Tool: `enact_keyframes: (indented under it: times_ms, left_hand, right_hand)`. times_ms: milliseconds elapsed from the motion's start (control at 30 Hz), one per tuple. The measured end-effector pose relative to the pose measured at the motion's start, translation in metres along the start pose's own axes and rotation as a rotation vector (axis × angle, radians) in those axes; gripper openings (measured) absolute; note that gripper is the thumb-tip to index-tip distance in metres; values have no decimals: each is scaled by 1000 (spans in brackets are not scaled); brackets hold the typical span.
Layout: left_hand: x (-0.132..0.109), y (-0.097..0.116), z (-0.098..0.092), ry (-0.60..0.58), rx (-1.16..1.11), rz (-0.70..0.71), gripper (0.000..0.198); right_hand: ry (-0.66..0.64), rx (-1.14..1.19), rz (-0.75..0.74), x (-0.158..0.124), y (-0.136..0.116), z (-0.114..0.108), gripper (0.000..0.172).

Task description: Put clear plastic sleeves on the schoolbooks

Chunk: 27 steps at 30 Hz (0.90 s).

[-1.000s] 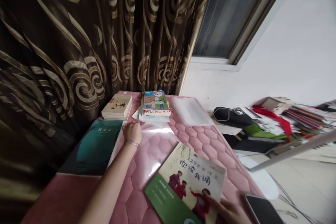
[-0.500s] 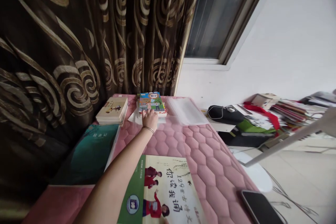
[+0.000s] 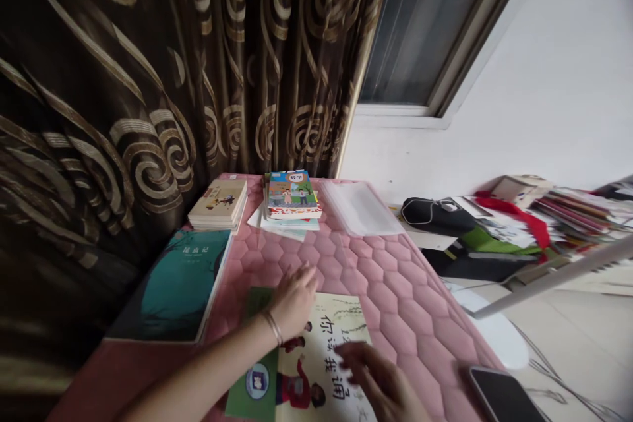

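Observation:
A green and cream book [image 3: 341, 409] with Chinese lettering and red-dressed figures on its cover lies near me on the pink quilted cover. My left hand [image 3: 295, 297], a bangle at its wrist, is over the far edge of this book, fingers stretched loosely forward and empty. Whether it touches the book I cannot tell. Above the book's right part is my right hand [image 3: 378, 379], fingers apart, also empty and slightly blurred. Beyond them sits a small pile of books topped by a colourful blue and green book [image 3: 291, 192], with loose papers [image 3: 291, 229] under it.
Left of my hands lies a teal book [image 3: 182, 283], and behind it a stack of cream books [image 3: 217, 204]. Clear plastic sleeves [image 3: 361, 208] lie far right. A dark phone [image 3: 504, 394] rests by the right edge, near a white lamp stand [image 3: 548, 280]. A patterned curtain [image 3: 237, 66] borders the far side.
My left hand has come back from the colourful book pile to the near book, leaving the pile in place. My right hand has come into view from below. The view has shifted slightly.

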<state>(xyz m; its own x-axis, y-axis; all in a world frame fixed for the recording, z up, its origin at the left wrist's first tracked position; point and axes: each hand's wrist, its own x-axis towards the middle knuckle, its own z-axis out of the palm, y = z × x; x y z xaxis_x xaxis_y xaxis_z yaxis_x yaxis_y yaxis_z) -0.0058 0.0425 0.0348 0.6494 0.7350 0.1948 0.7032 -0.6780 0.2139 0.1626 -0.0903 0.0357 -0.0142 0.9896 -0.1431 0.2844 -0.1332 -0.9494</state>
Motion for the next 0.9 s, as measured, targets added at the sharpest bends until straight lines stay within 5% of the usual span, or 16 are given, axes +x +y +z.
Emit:
enact_keyframes:
  times_ms: [133, 333, 667, 900]
  left_hand:
    - [-47, 2, 25, -85, -68, -2, 51]
    - [-61, -10, 40, -21, -31, 11, 58]
    - [-79, -25, 27, -15, 15, -106, 70]
    - [-86, -18, 7, -153, -92, -111, 67]
  right_hand:
    - [49, -468, -282, 37, 5, 1, 39]
    - [-43, -948, -332, 62, 36, 21, 54]
    - [3, -998, -428, 59, 53, 10, 57]
    - [47, -1015, -492, 61, 60, 11, 58]
